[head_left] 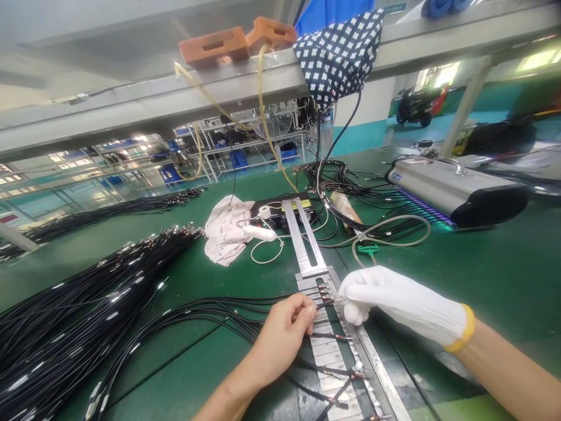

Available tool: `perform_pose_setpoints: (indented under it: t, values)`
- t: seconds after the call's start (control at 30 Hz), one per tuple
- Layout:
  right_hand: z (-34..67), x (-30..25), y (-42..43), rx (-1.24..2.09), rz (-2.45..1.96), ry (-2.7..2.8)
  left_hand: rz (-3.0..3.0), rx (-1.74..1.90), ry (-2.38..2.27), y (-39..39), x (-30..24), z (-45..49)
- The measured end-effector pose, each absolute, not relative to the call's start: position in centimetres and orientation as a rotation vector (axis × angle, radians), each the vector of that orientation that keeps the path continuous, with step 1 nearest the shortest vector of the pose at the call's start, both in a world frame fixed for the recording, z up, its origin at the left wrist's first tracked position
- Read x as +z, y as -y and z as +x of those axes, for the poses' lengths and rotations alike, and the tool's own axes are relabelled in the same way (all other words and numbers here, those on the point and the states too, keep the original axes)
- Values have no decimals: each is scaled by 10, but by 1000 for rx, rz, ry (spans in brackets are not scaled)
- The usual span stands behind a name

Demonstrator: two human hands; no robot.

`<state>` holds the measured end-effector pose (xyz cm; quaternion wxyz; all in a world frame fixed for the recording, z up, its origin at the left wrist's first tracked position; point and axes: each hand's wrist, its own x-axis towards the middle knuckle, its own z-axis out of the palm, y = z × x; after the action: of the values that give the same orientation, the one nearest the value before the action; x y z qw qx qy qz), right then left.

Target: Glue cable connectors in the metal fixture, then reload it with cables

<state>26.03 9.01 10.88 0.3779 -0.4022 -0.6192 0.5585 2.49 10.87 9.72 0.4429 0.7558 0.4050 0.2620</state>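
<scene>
Being placed, it seems, in the metal rack [325, 352] just below the grip, a black cable [324, 304] is pinched by the bare left hand [283, 333], its tip [339, 299] by the gloved right hand [385, 298]; careful lining-up appears called for.

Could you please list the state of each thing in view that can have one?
Left hand: bare, pinching a black cable
Right hand: gloved, beside cable tips
Metal fixture: crossed by cables
Silver device: light on underneath
Pale cloth: crumpled
Patterned cloth: draped, hanging
</scene>
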Motion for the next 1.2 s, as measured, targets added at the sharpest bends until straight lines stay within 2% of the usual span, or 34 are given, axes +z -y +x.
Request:
perform_pose_setpoints:
  t: [0.33, 0.47, 0.57, 0.67, 1.2]
  values:
    - [260, 109, -90, 1393, -1044, 1585, 1948, 796, -1053, -107, 95, 25]
    - [263, 108, -93, 1113, -1252, 1602, 1998, 824, -1207, -108, 96, 24]
    - [267, 108, -96, 885, -1440, 1600, 2080, 733, -1337, -108, 93, 24]
    - [268, 109, -96, 795, -1581, 1615, 2165, 610, -1399, -107, 89, 24]
    - [262, 117, -94, 765, -1654, 1665, 2396, 276, -1656, -106, 90, 38]
